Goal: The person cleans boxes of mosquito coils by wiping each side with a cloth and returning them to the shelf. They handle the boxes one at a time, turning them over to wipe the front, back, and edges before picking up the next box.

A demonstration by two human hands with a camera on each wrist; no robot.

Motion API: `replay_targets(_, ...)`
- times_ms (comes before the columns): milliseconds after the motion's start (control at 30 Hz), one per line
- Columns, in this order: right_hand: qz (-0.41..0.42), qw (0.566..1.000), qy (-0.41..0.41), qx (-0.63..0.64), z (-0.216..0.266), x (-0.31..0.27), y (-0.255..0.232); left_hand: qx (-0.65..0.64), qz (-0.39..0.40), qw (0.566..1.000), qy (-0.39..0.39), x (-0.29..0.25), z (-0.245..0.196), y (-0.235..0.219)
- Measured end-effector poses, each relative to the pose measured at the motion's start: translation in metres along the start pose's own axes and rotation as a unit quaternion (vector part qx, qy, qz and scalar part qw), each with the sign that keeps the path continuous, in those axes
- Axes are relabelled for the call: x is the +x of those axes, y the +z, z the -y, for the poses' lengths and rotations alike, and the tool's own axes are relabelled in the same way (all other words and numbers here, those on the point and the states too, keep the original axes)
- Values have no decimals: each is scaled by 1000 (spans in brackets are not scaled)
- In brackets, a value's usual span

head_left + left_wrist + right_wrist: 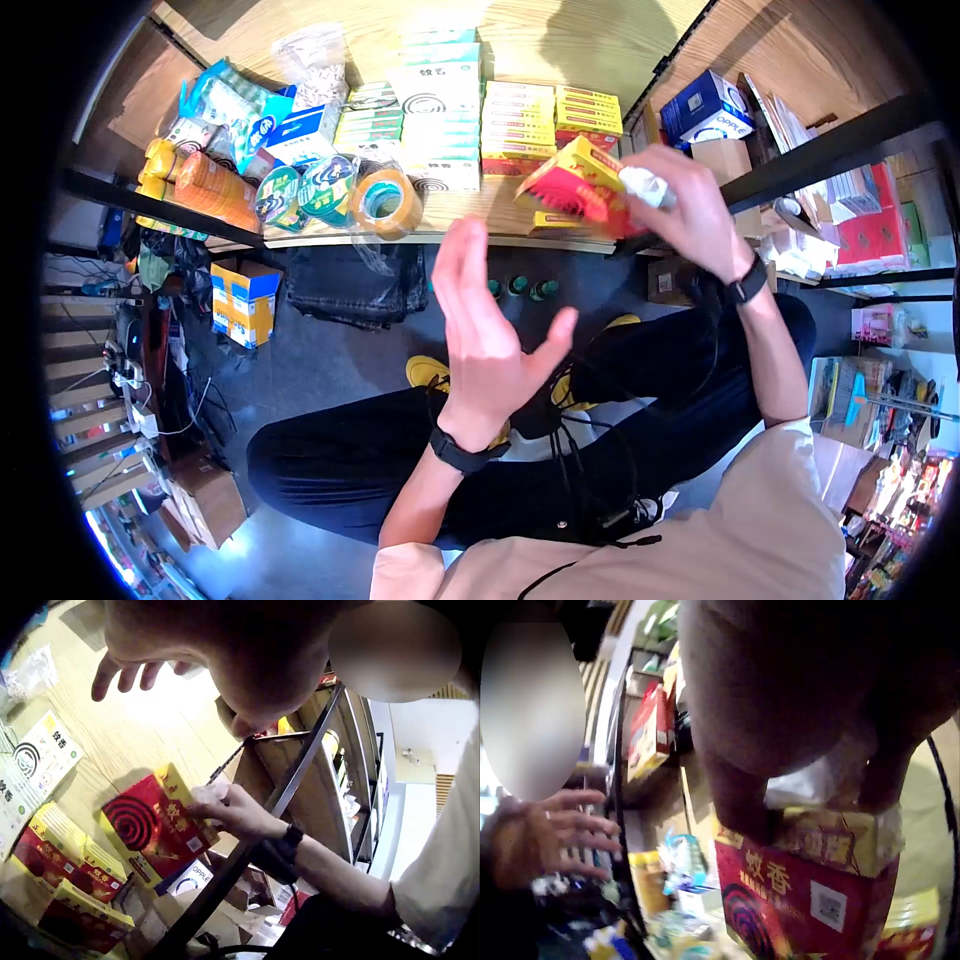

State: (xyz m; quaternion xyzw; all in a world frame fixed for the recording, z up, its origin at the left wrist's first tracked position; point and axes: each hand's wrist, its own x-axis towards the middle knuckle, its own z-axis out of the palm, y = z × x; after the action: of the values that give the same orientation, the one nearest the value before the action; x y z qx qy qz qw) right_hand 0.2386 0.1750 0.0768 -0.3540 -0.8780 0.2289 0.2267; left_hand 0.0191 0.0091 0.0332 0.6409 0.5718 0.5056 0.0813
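My right hand [688, 200] grips a red and yellow mosquito coil box [575, 183] by its end, with a crumpled white tissue [647, 187] between fingers and box. The box is tilted above the shelf's front edge, and its black coil picture faces the left wrist view. In the right wrist view, thumb and fingers reach down over the box's yellow side [821, 836]. My left hand [482, 325] is raised before the shelf with its fingers extended and thumb apart, holding nothing. Behind the held box stand stacks of yellow and red coil boxes [518, 120].
Green and white coil boxes [440, 110] are stacked mid-shelf. Left of them are a tape roll [388, 203], round green packs [327, 188] and orange packs [215, 190]. A black metal post [830, 150] borders the right side. A cardboard box [243, 303] stands on the floor.
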Motion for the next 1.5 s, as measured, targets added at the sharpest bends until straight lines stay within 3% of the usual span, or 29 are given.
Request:
replay_targets(67, 2, 988, -58, -142, -17, 6, -1, -18, -22, 999, -19, -4, 8, 0)
replay_targets(133, -9, 976, -70, -204, -39, 9, 16, -12, -19, 999, -30, -6, 10, -1)
replay_targets(233, -6, 976, -88, -198, -86, 10, 56, -5, 6, 999, -44, -10, 11, 3)
replay_targets(267, 35, 976, -49, -211, -86, 9, 63, 3, 20, 998, -52, -11, 10, 4)
replay_targets(433, 83, 974, -42, -205, -118, 11, 105, -6, 83, 995, -57, -16, 5, 14)
replay_targets(567, 43, 974, -107, -193, -139, 25, 121, 12, 94, 995, -35, -26, 9, 19)
replay_targets(667, 53, 975, -99, -191, -155, 26, 133, 9, 95, 995, -40, -23, 10, 17)
replay_targets(700, 105, 976, -39, -186, -151, 26, 130, 13, 101, 994, -51, -19, 9, 16)
replay_targets(867, 131, 968, -21, -211, -154, 20, 136, 17, 100, 994, -46, -19, 13, 20)
replay_targets(1000, 106, 978, -13, -181, -150, 14, 134, 19, 106, 994, -37, -20, 15, 21)
replay_targets(1300, 155, 981, 22, -112, -147, 21, 120, 9, 108, 993, -53, -18, 11, 17)
replay_targets(1400, 80, 991, 52, -96, -156, 35, 107, 2, 108, 993, -54, -15, 9, 15)
replay_targets(1500, -24, 969, 111, -220, -190, 59, 93, -5, 113, 990, -82, -9, 4, 8)
